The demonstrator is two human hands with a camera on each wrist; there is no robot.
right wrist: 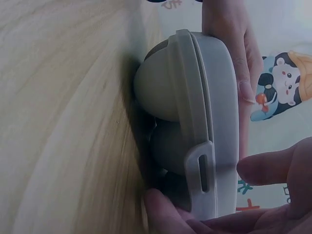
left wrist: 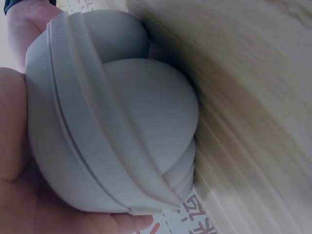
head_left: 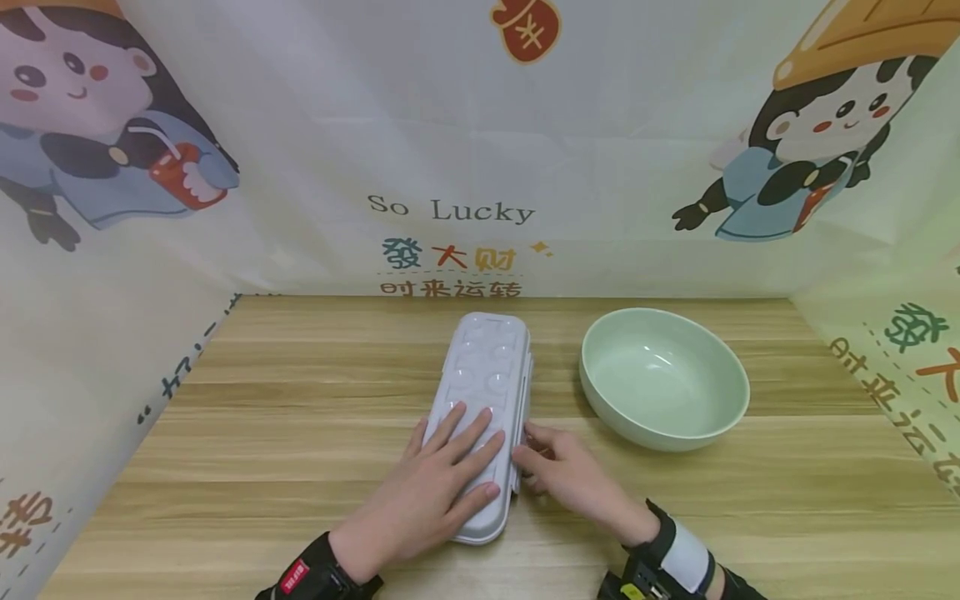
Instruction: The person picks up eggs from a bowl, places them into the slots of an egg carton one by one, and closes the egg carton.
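A pale grey-white plastic egg box (head_left: 491, 379) lies lengthwise on the table with its lid down. Its lid has two rows of round dimples, and rounded cups bulge from the base (left wrist: 151, 112) underneath. My left hand (head_left: 431, 496) rests on the near half of the lid, fingers spread and pointing away. At the box's right side, my right hand (head_left: 573, 479) has bent fingers against the edge. In the right wrist view, a slotted latch (right wrist: 201, 175) sits between digits at the lid and at the cups. The cups' contents are hidden.
A light green bowl (head_left: 663, 379) stands to the right of the box, beyond my right hand. The wood-grain table (head_left: 300, 400) is bordered at the back and sides by a printed white cloth (head_left: 600, 167) with cartoon figures and lettering.
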